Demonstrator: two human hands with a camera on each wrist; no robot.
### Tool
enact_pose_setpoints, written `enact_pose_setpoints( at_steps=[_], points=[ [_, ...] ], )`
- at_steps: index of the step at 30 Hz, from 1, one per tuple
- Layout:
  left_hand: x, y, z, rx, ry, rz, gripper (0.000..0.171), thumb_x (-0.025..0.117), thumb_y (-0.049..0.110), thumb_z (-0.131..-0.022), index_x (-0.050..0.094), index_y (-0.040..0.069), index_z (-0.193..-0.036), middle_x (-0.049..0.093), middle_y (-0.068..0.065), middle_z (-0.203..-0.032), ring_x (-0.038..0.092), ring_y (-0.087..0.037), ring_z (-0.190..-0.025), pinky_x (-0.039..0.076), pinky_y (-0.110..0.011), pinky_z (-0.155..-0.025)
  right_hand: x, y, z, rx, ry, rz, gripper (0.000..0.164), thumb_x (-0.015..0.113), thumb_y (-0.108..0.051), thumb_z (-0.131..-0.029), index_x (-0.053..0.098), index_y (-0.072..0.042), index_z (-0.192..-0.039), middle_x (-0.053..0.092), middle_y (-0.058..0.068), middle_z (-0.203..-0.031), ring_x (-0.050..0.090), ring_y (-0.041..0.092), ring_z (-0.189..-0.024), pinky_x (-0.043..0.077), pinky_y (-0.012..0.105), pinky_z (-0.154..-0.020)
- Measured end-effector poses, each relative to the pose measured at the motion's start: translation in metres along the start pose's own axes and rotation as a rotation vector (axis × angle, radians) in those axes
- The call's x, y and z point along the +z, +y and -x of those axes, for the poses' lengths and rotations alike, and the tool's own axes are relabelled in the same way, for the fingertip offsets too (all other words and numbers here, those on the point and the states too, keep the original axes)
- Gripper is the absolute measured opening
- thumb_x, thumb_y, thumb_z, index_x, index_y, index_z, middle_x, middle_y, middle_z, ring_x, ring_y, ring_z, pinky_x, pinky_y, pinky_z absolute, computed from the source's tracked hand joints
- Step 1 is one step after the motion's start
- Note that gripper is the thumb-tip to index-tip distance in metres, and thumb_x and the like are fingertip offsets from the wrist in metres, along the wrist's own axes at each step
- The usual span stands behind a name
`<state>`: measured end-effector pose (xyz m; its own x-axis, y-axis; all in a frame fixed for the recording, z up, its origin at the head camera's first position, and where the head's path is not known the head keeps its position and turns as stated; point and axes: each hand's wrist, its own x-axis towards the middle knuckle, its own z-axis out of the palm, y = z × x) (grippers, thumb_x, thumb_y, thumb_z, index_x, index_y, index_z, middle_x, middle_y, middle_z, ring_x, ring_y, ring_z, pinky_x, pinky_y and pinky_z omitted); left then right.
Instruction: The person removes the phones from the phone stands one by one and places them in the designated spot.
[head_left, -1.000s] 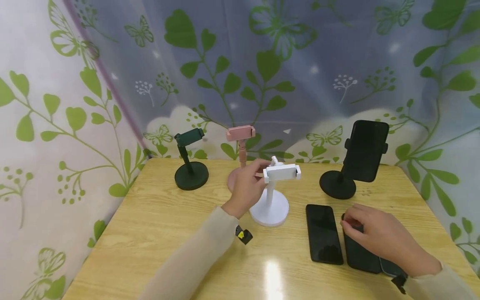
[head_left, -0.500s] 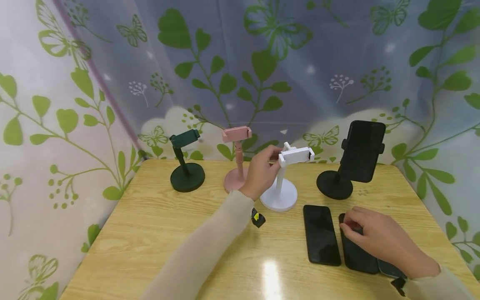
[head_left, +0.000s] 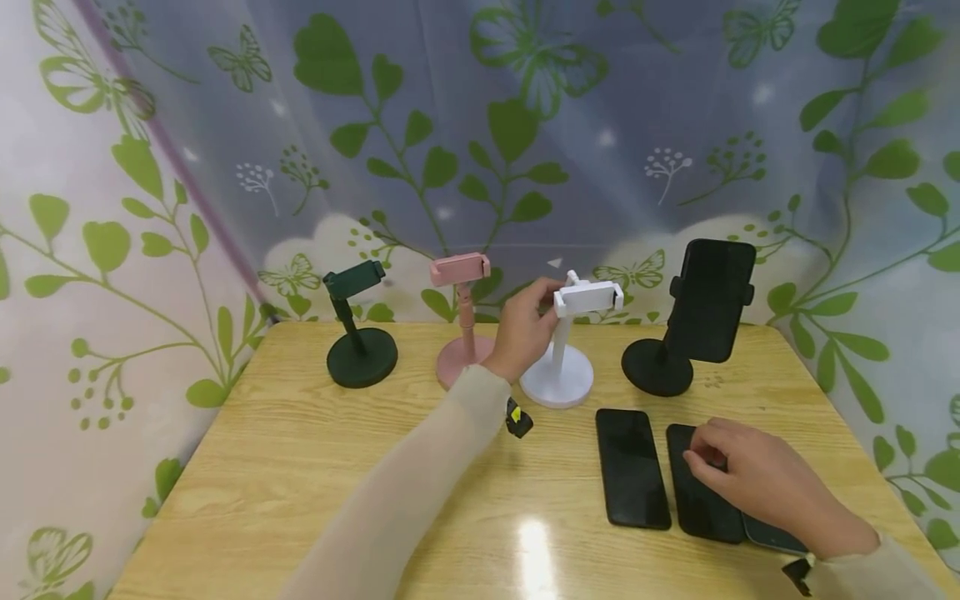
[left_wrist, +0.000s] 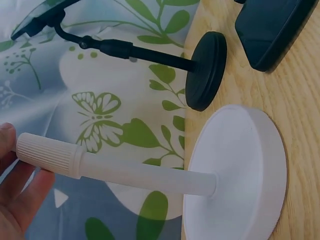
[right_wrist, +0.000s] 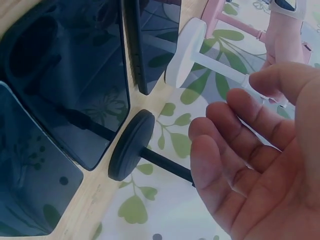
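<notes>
My left hand (head_left: 520,329) grips the white phone stand (head_left: 557,382) just below its clamp. In the left wrist view, the fingers (left_wrist: 31,197) curl about the ribbed collar at the top of the white pole (left_wrist: 145,172). Its round base stands upright on the wooden table. My right hand (head_left: 757,471) hovers over the middle black phone (head_left: 697,496), its fingers loosely bent. Nothing lies in that palm, as the right wrist view shows. A second black phone (head_left: 632,468) lies to its left, and a third phone (head_left: 776,535) is partly hidden under the right wrist.
A dark green stand (head_left: 362,357) and a pink stand (head_left: 467,321) stand at the back left, clamps unfilled. At the back right, a black stand (head_left: 657,368) holds an upright phone (head_left: 712,300). A leaf-patterned curtain (head_left: 420,150) hangs behind the table (head_left: 300,467).
My left hand has moved the white stand back and to the right, into line with the other stands. My right hand has stayed over the phones. The head view has shifted slightly.
</notes>
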<state>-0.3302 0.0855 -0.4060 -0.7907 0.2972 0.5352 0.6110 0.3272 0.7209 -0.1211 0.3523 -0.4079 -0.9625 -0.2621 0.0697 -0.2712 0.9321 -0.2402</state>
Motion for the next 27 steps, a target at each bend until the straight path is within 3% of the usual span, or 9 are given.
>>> enact_pose_setpoints(
  at_steps=[10, 18, 22, 25, 27],
  points=[
    [0.003, -0.007, -0.01, -0.049, -0.03, 0.082, 0.032, 0.066, 0.005, -0.102, 0.066, 0.012, -0.133, 0.072, -0.007, -0.117, 0.068, -0.017, -0.105, 0.058, -0.029, -0.089, 0.004, 0.003, 0.003, 0.023, -0.005, -0.013, 0.016, 0.075, -0.024, -0.094, 0.065, -0.028, -0.083, 0.051, -0.017, -0.073, 0.045, -0.002, -0.063, 0.044, 0.027, -0.057],
    [0.007, -0.008, -0.007, -0.084, -0.073, 0.171, 0.041, 0.07, 0.009, -0.1, 0.06, 0.011, -0.14, 0.068, -0.009, -0.127, 0.066, -0.02, -0.114, 0.056, -0.025, -0.096, 0.003, 0.01, 0.006, 0.037, -0.009, -0.023, 0.013, 0.075, -0.022, -0.094, 0.067, -0.026, -0.084, 0.053, -0.016, -0.073, 0.046, -0.001, -0.063, 0.044, 0.027, -0.057],
    [0.007, -0.005, 0.01, -0.145, -0.008, 0.231, 0.037, 0.066, 0.01, -0.102, 0.053, 0.003, -0.136, 0.063, -0.011, -0.123, 0.063, -0.02, -0.111, 0.054, -0.026, -0.096, 0.002, 0.014, 0.006, 0.037, -0.001, -0.031, 0.01, 0.074, -0.023, -0.095, 0.069, -0.025, -0.086, 0.055, -0.016, -0.076, 0.049, -0.002, -0.065, 0.047, 0.028, -0.059],
    [0.008, -0.004, 0.033, -0.2, 0.068, 0.233, 0.022, 0.062, 0.012, -0.103, 0.052, 0.001, -0.12, 0.058, -0.009, -0.106, 0.058, -0.017, -0.094, 0.052, -0.026, -0.083, -0.001, 0.018, 0.005, 0.041, 0.008, -0.027, 0.009, 0.074, -0.023, -0.095, 0.069, -0.024, -0.087, 0.057, -0.016, -0.077, 0.051, -0.001, -0.066, 0.049, 0.029, -0.06],
    [0.01, -0.001, 0.05, -0.225, 0.06, 0.219, 0.015, 0.061, 0.016, -0.104, 0.054, 0.004, -0.109, 0.057, -0.005, -0.095, 0.054, -0.015, -0.083, 0.048, -0.026, -0.072, -0.004, 0.021, 0.004, 0.05, 0.017, -0.03, 0.008, 0.074, -0.023, -0.095, 0.069, -0.023, -0.088, 0.058, -0.015, -0.077, 0.052, 0.0, -0.067, 0.05, 0.03, -0.061]
  ],
)
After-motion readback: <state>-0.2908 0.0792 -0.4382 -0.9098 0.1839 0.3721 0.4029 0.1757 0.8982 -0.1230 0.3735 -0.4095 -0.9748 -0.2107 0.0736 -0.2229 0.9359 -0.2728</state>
